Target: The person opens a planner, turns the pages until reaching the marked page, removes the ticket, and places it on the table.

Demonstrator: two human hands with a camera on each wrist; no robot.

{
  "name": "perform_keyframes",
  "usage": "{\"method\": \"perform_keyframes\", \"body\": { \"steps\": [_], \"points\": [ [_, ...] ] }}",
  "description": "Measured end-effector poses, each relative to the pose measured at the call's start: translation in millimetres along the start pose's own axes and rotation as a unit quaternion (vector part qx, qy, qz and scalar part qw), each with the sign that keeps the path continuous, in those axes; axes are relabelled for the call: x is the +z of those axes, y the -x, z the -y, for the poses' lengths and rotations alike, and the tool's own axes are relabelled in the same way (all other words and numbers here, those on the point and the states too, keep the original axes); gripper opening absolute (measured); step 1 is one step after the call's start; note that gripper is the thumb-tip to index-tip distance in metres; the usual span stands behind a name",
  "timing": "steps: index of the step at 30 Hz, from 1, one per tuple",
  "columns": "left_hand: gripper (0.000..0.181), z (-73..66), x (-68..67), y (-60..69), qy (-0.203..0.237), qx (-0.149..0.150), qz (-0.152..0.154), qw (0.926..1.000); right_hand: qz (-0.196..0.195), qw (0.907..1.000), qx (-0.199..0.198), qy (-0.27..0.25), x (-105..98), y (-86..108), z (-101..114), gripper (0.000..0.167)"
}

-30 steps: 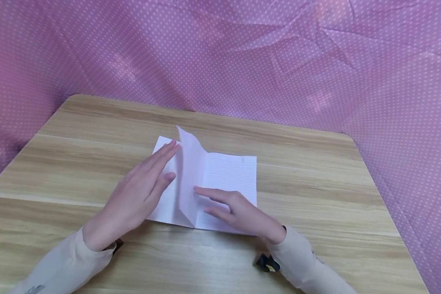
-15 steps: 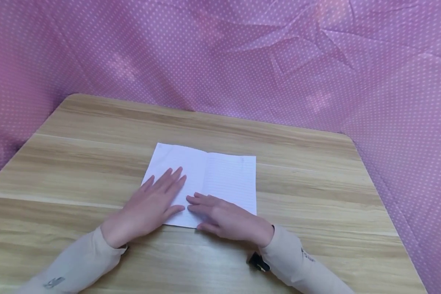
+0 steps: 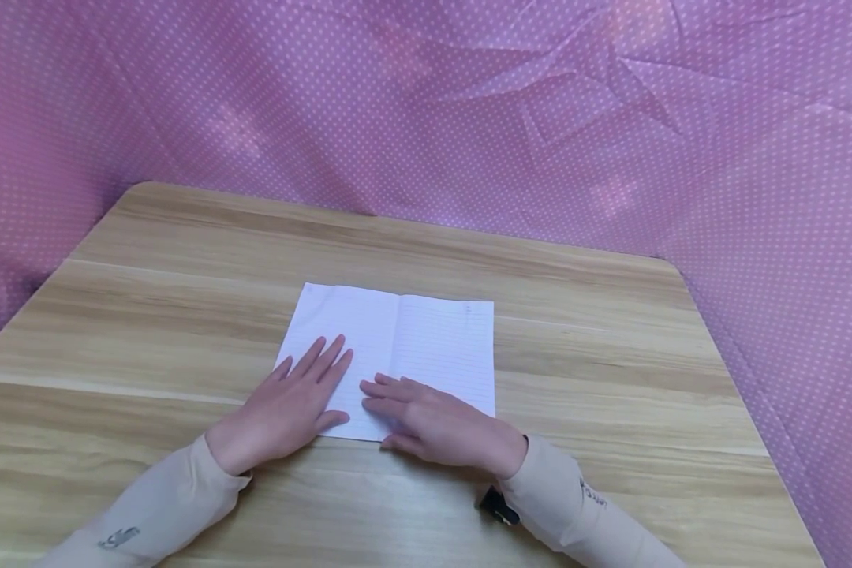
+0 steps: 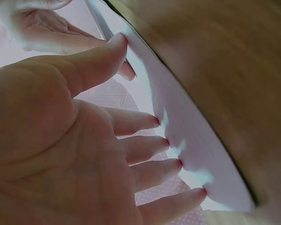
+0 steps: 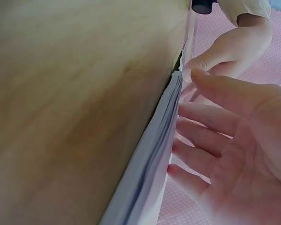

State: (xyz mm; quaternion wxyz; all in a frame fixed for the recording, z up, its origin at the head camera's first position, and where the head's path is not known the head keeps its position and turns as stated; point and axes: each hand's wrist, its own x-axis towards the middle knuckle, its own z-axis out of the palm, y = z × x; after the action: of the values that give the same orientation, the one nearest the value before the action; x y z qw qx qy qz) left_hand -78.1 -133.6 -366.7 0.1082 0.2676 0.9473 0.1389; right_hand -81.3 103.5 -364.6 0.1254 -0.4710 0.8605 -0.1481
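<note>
A notebook [image 3: 440,339] with lined white pages lies spread flat near the middle of the table. On its left page rests my left hand [image 3: 287,406], fingers straight and spread. My right hand [image 3: 440,422] lies over the lower right page, its fingertips reaching across the fold. In the left wrist view the fingertips [image 4: 194,194] touch the page surface. From the right wrist view, the edge of the stacked pages [image 5: 152,140] shows beside the right hand [image 5: 225,145], whose fingers are extended against the paper. Neither hand pinches a page.
The notebook lies on a wood-grain table [image 3: 596,379] with rounded far corners. A pink cloth with white dots [image 3: 426,118] hangs behind and at both sides. A small black device [image 3: 498,505] sits at the right wrist, by the beige sleeve [image 3: 568,497].
A page that stood upright at the fold now lies flat on the left. My left hand has come down and nearer onto it; the right hand has shifted slightly left and down.
</note>
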Motion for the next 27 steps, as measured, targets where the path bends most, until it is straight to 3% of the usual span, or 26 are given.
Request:
{"method": "perform_keyframes", "body": {
  "steps": [11,27],
  "points": [
    [0.073,-1.5,2.5,1.1,-0.002,0.002,-0.004,1.0,-0.027,0.9992,0.03,-0.005,-4,8.9,-16,0.052],
    [0.073,-4.2,4.3,2.2,0.009,-0.004,0.007,0.9999,-0.078,0.9926,0.089,-0.026,-20,21.3,-64,0.057]
  ]
}}
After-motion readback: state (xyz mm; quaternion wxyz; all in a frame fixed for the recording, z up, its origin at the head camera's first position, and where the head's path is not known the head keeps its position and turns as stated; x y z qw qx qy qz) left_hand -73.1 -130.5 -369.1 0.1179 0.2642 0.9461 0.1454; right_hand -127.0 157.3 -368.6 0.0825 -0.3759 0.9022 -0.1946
